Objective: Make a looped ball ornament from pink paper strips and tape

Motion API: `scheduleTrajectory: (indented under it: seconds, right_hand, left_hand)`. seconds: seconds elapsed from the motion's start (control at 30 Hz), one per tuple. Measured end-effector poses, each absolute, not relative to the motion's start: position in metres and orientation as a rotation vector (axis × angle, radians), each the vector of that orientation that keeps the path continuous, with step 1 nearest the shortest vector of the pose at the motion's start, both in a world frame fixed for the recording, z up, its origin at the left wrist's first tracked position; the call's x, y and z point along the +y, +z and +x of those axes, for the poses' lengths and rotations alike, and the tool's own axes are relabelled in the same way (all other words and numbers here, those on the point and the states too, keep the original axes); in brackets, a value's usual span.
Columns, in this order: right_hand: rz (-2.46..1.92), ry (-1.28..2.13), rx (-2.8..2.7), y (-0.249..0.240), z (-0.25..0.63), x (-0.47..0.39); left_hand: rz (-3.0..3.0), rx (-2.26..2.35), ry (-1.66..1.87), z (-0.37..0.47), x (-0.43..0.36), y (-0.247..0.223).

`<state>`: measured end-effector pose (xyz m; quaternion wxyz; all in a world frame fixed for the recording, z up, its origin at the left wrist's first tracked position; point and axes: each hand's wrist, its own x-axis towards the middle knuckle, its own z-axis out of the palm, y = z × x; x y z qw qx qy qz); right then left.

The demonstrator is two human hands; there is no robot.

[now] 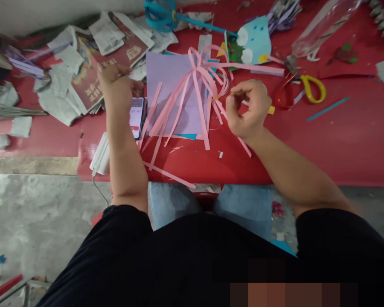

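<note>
My left hand hovers over the edge of a dark red printed booklet, just above a phone with a lit screen. Its fingers are apart and I see nothing in them. My right hand is curled in a pinch, thumb against the fingers; whatever it may hold is too small to make out. Between the hands, a bunch of pink paper strips, looped at the top, spreads over purple paper sheets. One loose pink strip lies by the table's front edge.
Scissors with red and yellow handles lie right of my right hand. Crumpled papers cover the left side. A blue strip-built shape, a light blue card and a clear bottle lie at the back. A white power strip sits near my left forearm.
</note>
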<state>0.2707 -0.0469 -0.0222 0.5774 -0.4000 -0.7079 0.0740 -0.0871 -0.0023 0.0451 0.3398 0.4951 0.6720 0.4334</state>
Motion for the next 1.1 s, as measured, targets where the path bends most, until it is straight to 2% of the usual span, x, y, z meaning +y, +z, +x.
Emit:
scheduleTrajectory:
  seconds: [0.07, 0.1, 0.23, 0.37, 0.5, 0.9, 1.1]
  right_hand:
    - [-0.871, 0.104, -1.678, -0.022, 0.269, -0.046]
    - [-0.849, 0.083, -1.682, -0.021, 0.268, -0.046]
    - [-0.858, 0.13, -1.671, -0.022, 0.266, -0.046]
    - [-0.922, 0.254, -1.679, -0.027, 0.269, -0.043]
    - [-0.908, 0.314, -1.732, -0.03, 0.271, -0.043]
    - [-0.709, 0.145, -2.013, -0.018, 0.269, -0.044]
    - [-0.744, 0.01, -2.08, -0.014, 0.268, -0.045]
  left_hand:
    - [1.288, 1.546, 1.215, -0.054, -0.007, 0.041]
    - [1.23, 1.266, 1.25, -0.037, -0.011, 0.037]
    - [1.238, 0.949, 0.994, 0.017, -0.034, 0.024]
    - [1.222, 0.769, 0.856, 0.036, -0.048, 0.022]
    - [1.208, 0.73, 0.814, 0.037, -0.049, 0.021]
    - [1.094, 0.67, 0.78, 0.046, -0.054, 0.018]
    - [1.068, 0.646, 0.772, 0.045, -0.052, 0.009]
